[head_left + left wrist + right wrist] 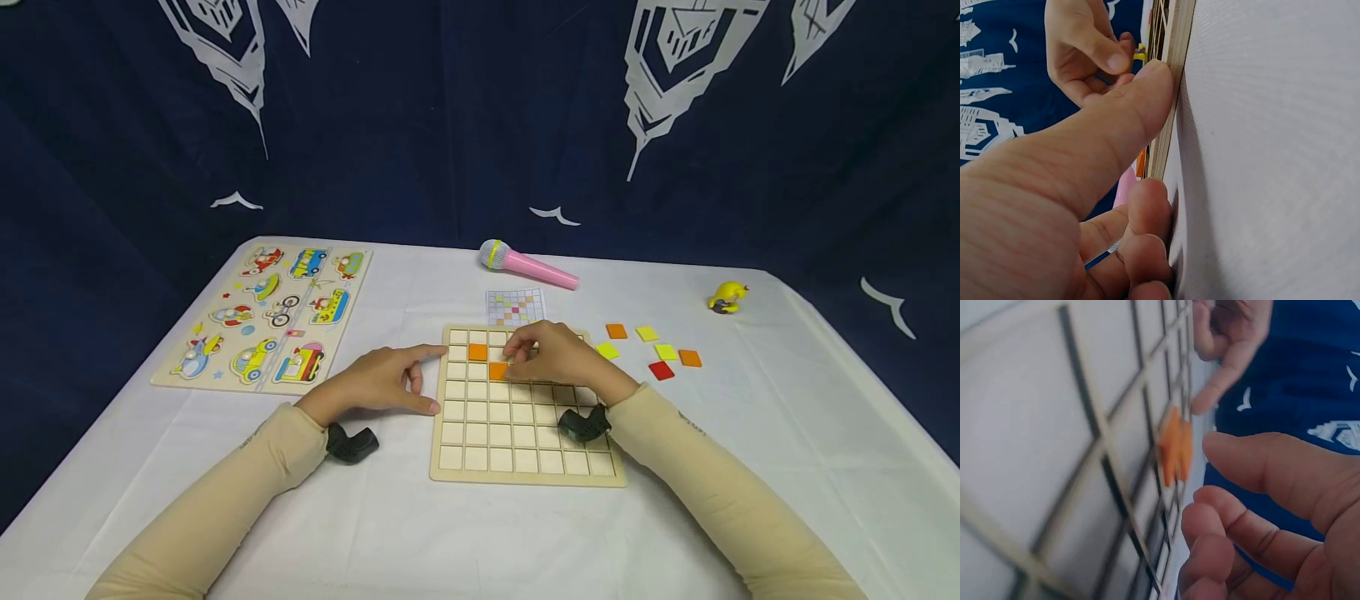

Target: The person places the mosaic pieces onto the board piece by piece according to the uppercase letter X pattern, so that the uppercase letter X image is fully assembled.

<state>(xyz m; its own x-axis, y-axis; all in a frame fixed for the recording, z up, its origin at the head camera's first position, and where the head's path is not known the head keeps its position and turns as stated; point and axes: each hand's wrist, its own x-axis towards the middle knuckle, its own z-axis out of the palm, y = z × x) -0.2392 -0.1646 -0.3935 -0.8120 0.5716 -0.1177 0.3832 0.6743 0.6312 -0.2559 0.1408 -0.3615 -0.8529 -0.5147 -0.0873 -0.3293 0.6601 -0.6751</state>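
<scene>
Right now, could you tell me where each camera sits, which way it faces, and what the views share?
Head: above the table, looking forward and down at the grid board; both sleeves, left hand, right hand show.
Left wrist: low beside the board's edge; left thumb touches it.
Right wrist: close over the grid; own fingers near orange tiles.
All share the board; each wrist view shows the other hand.

Right hand (558,358) covers several far cells of the grid board (525,467); whether a tile sits under its fingertips cannot be told. Pattern card (514,307) too small to read. Right wrist view: orange tile (1175,452) blurred. Left wrist view: board seen edge-on only.
</scene>
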